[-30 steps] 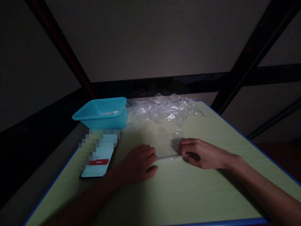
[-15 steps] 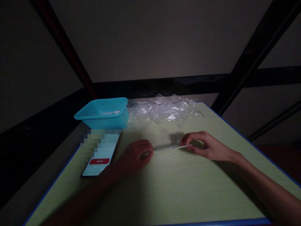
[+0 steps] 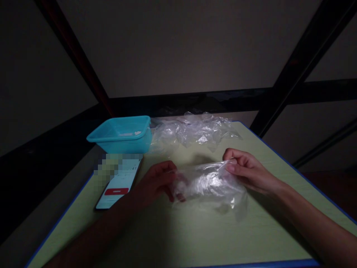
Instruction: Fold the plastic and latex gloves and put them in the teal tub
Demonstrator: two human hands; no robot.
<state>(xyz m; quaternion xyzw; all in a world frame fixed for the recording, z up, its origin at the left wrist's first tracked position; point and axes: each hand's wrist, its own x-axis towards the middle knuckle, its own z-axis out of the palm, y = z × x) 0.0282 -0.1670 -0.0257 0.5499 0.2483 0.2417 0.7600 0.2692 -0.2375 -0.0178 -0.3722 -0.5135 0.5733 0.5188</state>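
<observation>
A clear plastic bag (image 3: 210, 182) is stretched between my two hands above the table, its shiny film creased and its lower edge hanging loose. My right hand (image 3: 247, 167) pinches the bag's upper right corner between thumb and fingers. At the bag's left end is my left hand (image 3: 157, 182), curled around the film; some of its fingertips show blurred through the plastic. Whether those fingers lie behind the film or inside the bag I cannot tell.
Crumpled clear plastic bags (image 3: 195, 130) lie in a heap at the table's back. A blue basket (image 3: 125, 143) with something white inside stands at the back left. A phone (image 3: 121, 190) with a lit screen lies before it. Blue edging borders the table (image 3: 200, 238).
The thin pale item seen edge-on between my hands now shows as a spread plastic bag. My right hand has shifted slightly right and up; my left has moved left and its fingers have spread.
</observation>
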